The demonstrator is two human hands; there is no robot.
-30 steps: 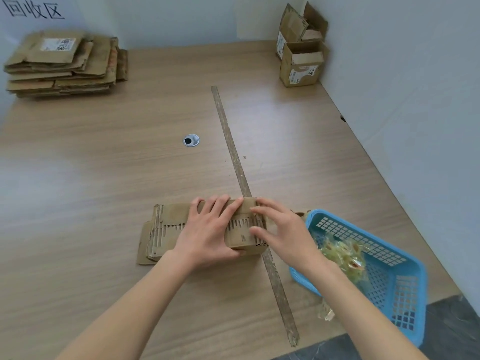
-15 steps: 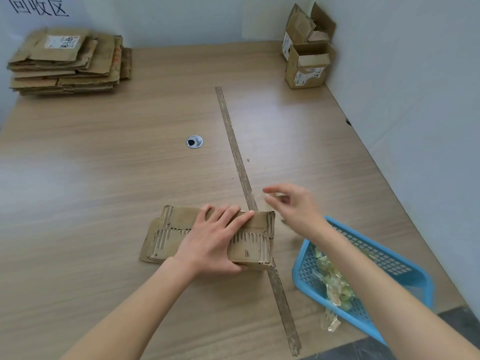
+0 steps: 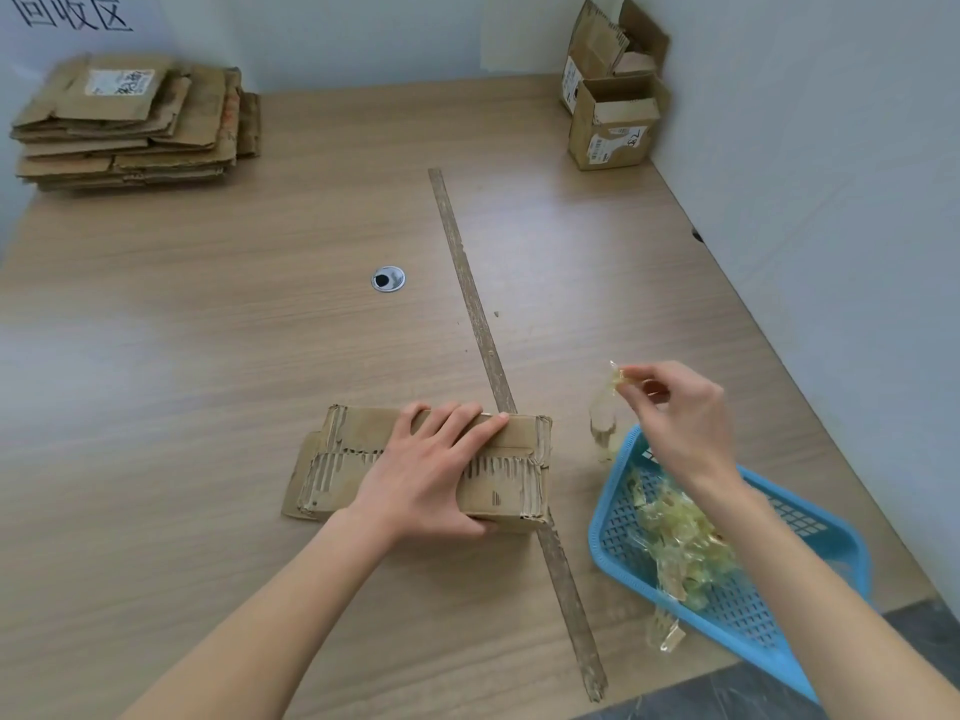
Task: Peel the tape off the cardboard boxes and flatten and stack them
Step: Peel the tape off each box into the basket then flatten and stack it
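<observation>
A person's left hand [image 3: 434, 472] presses flat, fingers straight, on a torn cardboard box [image 3: 511, 478] lying across the strip down the middle of the wooden table [image 3: 208, 356]. The right hand [image 3: 680, 413] pinches a clear strip of peeled tape [image 3: 605, 407] above the rim of a blue basket [image 3: 753, 626] of tape scraps. Flattened boxes [image 3: 130, 124] are stacked at far left; two open boxes [image 3: 613, 122] stand at far right.

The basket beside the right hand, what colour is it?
The basket is light blue plastic with a grid of holes; the head view shows it.

Blue basket [image 3: 618, 543] cut off lower right, box labels [image 3: 605, 148] (perhaps printed) illegibly small
</observation>
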